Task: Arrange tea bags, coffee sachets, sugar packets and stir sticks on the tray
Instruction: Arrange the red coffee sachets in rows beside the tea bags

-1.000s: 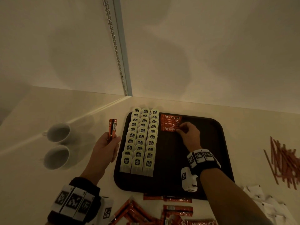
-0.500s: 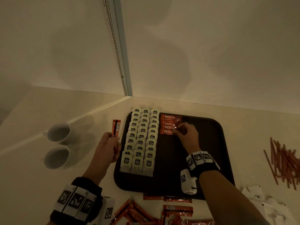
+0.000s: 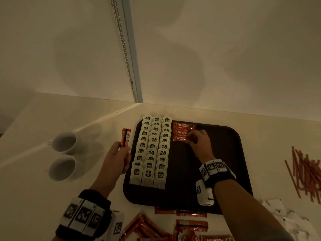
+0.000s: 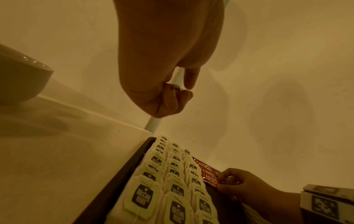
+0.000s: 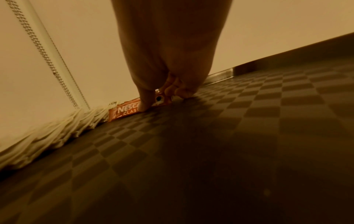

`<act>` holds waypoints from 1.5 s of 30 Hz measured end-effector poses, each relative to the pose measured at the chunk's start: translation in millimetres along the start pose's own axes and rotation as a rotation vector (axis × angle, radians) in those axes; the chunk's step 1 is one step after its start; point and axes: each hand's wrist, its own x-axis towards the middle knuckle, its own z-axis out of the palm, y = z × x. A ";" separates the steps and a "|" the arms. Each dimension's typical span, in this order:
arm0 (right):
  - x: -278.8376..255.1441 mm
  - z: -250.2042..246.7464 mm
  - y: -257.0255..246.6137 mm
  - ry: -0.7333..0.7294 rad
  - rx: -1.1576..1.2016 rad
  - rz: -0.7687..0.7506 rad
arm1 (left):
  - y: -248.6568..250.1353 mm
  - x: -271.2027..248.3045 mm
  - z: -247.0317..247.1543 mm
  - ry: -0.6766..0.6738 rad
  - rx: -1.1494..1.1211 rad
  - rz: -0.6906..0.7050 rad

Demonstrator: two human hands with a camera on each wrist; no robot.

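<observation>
A dark tray carries three columns of white tea bags along its left side. To their right, at the far edge, lies a short overlapping row of red coffee sachets. My right hand pinches the right end of the nearest sachet against the tray; the thumb presses on it. My left hand hovers left of the tray and grips a few red coffee sachets upright. In the left wrist view its fingers are curled, and the held sachets are hidden.
Two white cups stand left of the tray. Red stir sticks lie in a heap at the right, white sugar packets at the lower right. Loose coffee sachets lie in front of the tray. A wall and blind chain stand behind.
My left hand has drifted slightly right with its sachets. My right hand has stayed at the sachet row, shifting a little left on the nearest one.
</observation>
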 end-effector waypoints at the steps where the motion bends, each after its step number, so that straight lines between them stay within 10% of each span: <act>1: 1.1 1.0 -0.7 0.002 -0.002 -0.001 | 0.6 -0.1 0.4 0.003 -0.003 -0.005; 12: -0.3 -0.7 -1.0 -0.006 0.034 0.016 | -0.9 3.9 8.6 -0.053 0.030 -0.026; 23: -13.9 -15.4 -30.8 0.006 0.203 -0.038 | 16.8 11.0 17.3 -0.030 0.145 0.458; 29: -57.9 -39.3 -104.0 -0.497 0.918 -0.059 | 21.5 6.1 25.1 -0.087 0.077 0.557; 45: -83.5 -50.5 -126.1 -0.347 0.849 -0.189 | 30.7 -18.5 36.0 -0.195 0.060 0.238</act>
